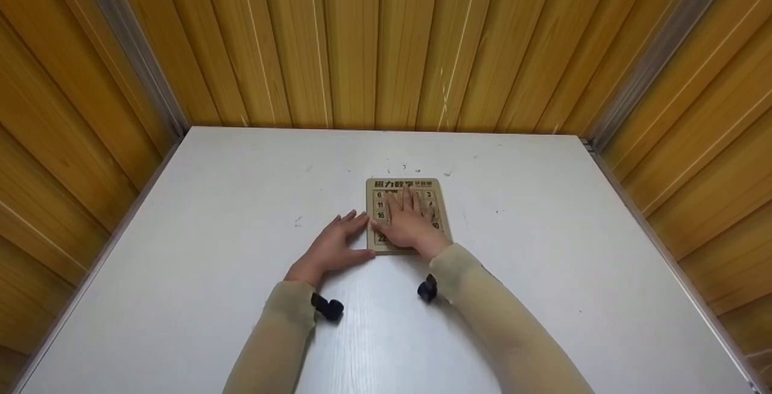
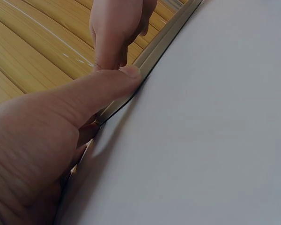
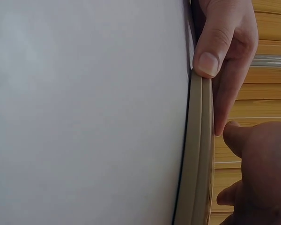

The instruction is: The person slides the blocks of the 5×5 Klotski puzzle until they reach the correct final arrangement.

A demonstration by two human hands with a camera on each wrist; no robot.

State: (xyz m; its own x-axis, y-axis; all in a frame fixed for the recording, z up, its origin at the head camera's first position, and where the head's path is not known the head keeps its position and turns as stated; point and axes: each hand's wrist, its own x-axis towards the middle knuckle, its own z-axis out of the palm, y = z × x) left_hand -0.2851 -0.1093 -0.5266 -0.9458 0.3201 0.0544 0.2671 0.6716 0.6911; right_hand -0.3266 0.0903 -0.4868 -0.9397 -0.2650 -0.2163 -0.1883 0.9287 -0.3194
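A wooden number slide puzzle with numbered tiles and dark characters along its top lies flat on the white table. My right hand rests palm down over the tiles, fingers spread, and hides many of the numbers. At the puzzle's lower left, my left hand touches the left edge with its fingertips, the thumb at the near corner. In the left wrist view, the left thumb lies against the puzzle's side. The right wrist view shows the layered puzzle rim between both hands.
The white table has small dark marks beyond the puzzle. Yellow wood-patterned panels enclose its back and sides, with grey metal posts at the corners. A small black camera sits on the right wrist, another on the left.
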